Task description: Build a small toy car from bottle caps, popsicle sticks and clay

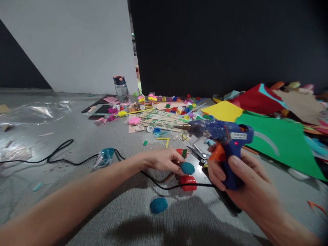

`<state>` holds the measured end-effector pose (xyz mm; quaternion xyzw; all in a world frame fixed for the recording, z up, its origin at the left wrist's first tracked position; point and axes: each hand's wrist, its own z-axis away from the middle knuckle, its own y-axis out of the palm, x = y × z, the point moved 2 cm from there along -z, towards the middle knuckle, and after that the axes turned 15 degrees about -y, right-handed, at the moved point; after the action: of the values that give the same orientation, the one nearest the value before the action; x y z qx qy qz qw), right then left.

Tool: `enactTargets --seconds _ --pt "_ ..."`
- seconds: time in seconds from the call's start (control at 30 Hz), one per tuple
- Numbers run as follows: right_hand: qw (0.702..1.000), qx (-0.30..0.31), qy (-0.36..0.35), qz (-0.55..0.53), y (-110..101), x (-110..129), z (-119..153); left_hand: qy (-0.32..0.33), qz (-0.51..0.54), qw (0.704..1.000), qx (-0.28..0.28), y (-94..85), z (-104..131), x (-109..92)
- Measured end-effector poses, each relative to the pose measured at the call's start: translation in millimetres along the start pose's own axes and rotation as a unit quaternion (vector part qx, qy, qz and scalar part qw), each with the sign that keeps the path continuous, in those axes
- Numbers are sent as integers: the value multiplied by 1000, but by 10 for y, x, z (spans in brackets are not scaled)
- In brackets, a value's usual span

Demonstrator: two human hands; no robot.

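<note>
My right hand (248, 181) is wrapped round the handle of a blue glue gun (217, 131), its fingers by the orange trigger. The gun's nozzle points left, and a small red light glows on its body. My left hand (164, 160) is closed, thumb and fingers at the edge of a teal oval piece (188, 168). Just below that piece is a red cap (188, 186); another red piece with a green strip (184, 153) shows beyond the fingertips. A second teal oval piece (159, 205) lies nearer me on the table. Scissors (201, 155) lie between my hands.
A black cord (166, 188) runs across the table beneath my left arm. Wooden sticks (159, 119) and several coloured caps lie farther back. A water bottle (121, 90) stands at the rear. Green sheet (279, 140) and other coloured sheets are piled right; clear plastic (33, 112) lies left.
</note>
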<state>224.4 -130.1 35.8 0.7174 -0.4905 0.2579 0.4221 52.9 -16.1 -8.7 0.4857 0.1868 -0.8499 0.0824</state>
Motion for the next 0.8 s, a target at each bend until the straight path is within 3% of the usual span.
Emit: enactTargets --seconds 0.27,0.57,0.8 --pt "1000 -5 1 3 -8 -14 18 12 3 1000 20 42 -41 58" --pt "1000 -3 4 7 -16 -21 -11 20 -33 999 13 89 -10 -18" --pt "999 14 24 -19 -6 39 36 42 -47 997 55 132 -34 -41"
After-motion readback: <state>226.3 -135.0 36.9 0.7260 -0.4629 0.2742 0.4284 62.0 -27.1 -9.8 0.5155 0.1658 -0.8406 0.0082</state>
